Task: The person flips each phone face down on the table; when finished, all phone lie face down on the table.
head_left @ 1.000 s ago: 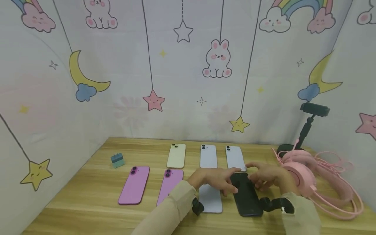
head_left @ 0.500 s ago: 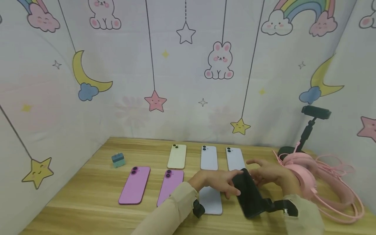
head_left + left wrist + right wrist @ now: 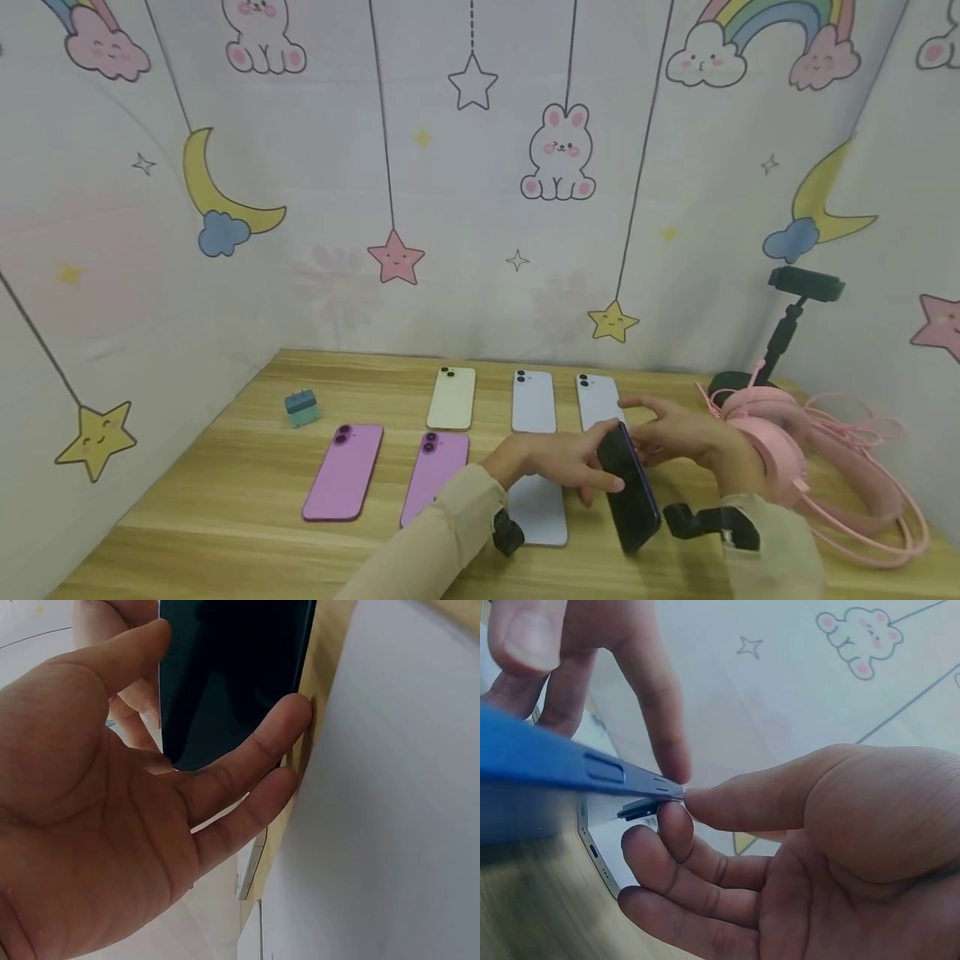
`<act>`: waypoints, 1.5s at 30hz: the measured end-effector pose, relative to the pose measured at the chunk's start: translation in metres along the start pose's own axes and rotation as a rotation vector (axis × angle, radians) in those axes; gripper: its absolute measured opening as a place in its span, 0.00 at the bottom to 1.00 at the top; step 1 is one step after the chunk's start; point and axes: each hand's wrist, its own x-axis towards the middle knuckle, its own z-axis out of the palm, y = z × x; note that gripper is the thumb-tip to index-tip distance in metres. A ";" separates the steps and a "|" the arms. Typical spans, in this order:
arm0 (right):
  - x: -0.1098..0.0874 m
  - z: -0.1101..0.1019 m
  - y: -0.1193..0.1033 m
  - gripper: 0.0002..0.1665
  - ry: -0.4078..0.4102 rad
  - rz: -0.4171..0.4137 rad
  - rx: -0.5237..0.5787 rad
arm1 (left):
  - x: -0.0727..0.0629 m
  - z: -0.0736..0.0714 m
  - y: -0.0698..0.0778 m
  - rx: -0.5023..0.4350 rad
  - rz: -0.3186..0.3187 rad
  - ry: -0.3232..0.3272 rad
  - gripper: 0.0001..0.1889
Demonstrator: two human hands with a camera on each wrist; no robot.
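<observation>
A smartphone (image 3: pixel 628 492) with a dark screen and blue frame is tilted up on its left long side, its right edge raised. My right hand (image 3: pixel 686 433) pinches its far corner between thumb and forefinger, as the right wrist view shows; the camera bump (image 3: pixel 639 809) is underneath. My left hand (image 3: pixel 551 458) lies at the phone's left side with fingers spread. Its index fingertip (image 3: pixel 673 761) touches the far corner, while the thumb (image 3: pixel 529 641) is over the screen. A pale blue phone (image 3: pixel 537 510) lies face down, partly beneath the left hand.
Two purple phones (image 3: pixel 343 472) lie left of the left arm. Behind stand a row of phones lying face down: one cream (image 3: pixel 452 398), two whitish (image 3: pixel 533 402). Pink headphones (image 3: pixel 772 442) and a black stand (image 3: pixel 783 333) are at right; a small teal block (image 3: pixel 302 409) is far left.
The dark-screened phone lay flat a second ago; its right side has since been lifted, and it now leans steeply leftward. My right hand has shifted slightly left with it.
</observation>
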 end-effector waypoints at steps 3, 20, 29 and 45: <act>0.000 0.001 -0.002 0.37 -0.009 -0.014 0.006 | 0.000 0.000 0.000 0.010 0.004 0.003 0.48; -0.001 0.004 -0.005 0.41 -0.033 0.000 -0.011 | 0.001 0.000 0.002 0.050 0.023 0.002 0.45; 0.003 0.005 -0.003 0.44 -0.062 0.050 0.002 | -0.001 -0.003 0.001 0.021 0.013 0.005 0.46; 0.002 0.008 0.001 0.44 -0.080 0.100 -0.005 | -0.001 -0.007 0.001 0.036 0.060 -0.035 0.43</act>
